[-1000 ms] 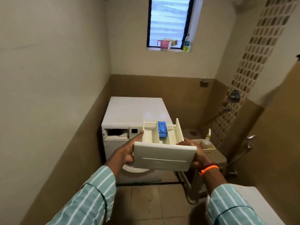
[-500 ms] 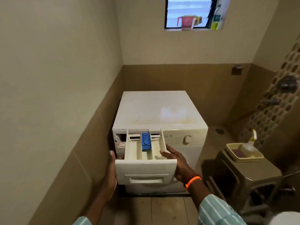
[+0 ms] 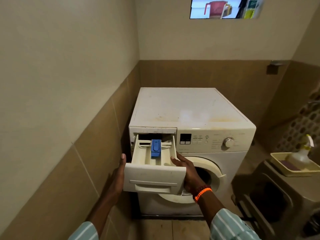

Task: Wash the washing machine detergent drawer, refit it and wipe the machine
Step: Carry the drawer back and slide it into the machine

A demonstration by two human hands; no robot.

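The cream detergent drawer point(image 3: 154, 177), with a blue insert point(image 3: 155, 147) in its middle compartment, is held level with its back end inside the slot point(image 3: 152, 134) at the top left of the white front-loading washing machine point(image 3: 187, 108). My left hand point(image 3: 116, 181) grips the drawer's left side by the front panel. My right hand point(image 3: 189, 174), with an orange bead bracelet on the wrist, grips the right side. Most of the drawer still sticks out of the machine.
A tiled wall runs close along the left of the machine. To the right a brown plastic stool point(image 3: 284, 196) carries a cream tray point(image 3: 280, 161) with a spray bottle point(image 3: 301, 155) and a dark sponge. A red jug point(image 3: 215, 7) stands on the window sill.
I have stepped closer to the machine. The drawer has gone from being carried in the air to having its back end in the slot, both hands still on its sides.
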